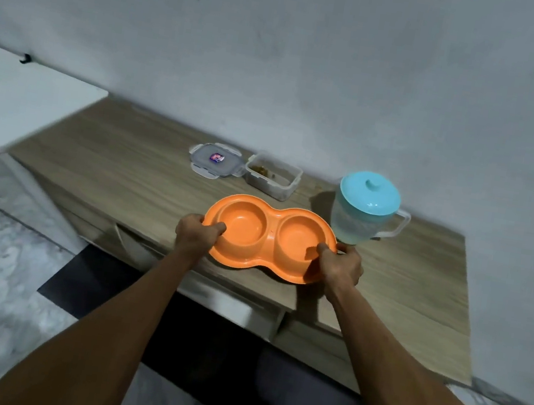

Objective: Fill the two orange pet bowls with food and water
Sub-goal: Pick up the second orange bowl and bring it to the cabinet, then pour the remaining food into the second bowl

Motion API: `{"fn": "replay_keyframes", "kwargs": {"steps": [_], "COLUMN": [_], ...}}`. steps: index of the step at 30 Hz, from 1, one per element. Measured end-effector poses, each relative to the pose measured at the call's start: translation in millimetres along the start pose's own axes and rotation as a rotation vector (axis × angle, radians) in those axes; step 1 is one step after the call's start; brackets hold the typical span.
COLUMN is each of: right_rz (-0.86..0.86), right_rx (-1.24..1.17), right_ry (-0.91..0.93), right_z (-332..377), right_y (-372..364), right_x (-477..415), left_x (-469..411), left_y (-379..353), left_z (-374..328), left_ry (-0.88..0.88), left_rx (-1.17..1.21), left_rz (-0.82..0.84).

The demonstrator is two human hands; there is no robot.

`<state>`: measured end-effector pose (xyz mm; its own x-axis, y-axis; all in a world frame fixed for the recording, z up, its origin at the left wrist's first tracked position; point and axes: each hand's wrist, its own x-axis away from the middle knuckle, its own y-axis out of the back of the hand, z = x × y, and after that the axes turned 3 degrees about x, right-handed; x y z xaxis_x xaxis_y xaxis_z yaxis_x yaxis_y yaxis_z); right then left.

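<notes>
Your left hand (196, 235) and right hand (341, 265) pinch opposite rims of the orange plastic double pet bowl (269, 235), apparently empty, at the wooden desk's (109, 158) near edge.

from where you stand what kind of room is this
Probably a room at home, maybe a kitchen or utility corner. A wooden counter with drawers stands against a plain wall; on it are an orange double pet bowl, an open food tub and a lidded jug. The floor looks marbled.
</notes>
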<state>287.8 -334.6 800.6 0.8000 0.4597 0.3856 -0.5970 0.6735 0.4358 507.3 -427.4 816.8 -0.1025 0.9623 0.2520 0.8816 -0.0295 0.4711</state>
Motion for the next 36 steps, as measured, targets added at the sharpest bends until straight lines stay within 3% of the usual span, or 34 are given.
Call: {"fn": "replay_keyframes", "kwargs": {"steps": [17,28,31,36], "right_rz": [-0.192,-0.237,-0.281,-0.287], "right_rx": [0.129,0.179,0.269,0.259], "right_ry": [-0.107,-0.151,-0.113,0.030], "right_z": [20,19,30,74], "right_y": [-108,-115,-117,-137], "right_x": [-5,-8,-11,-36], "left_x": [-185,-190,-174,-169], "left_y": [10,12,22,26], "left_z": [61,62,45,48], "left_ry": [0.039,0.020,-0.039,-0.354], "left_rx": [-0.160,-0.176,-0.227,-0.384], "left_rz": [0.342,0.428,0.441,0.439]}}
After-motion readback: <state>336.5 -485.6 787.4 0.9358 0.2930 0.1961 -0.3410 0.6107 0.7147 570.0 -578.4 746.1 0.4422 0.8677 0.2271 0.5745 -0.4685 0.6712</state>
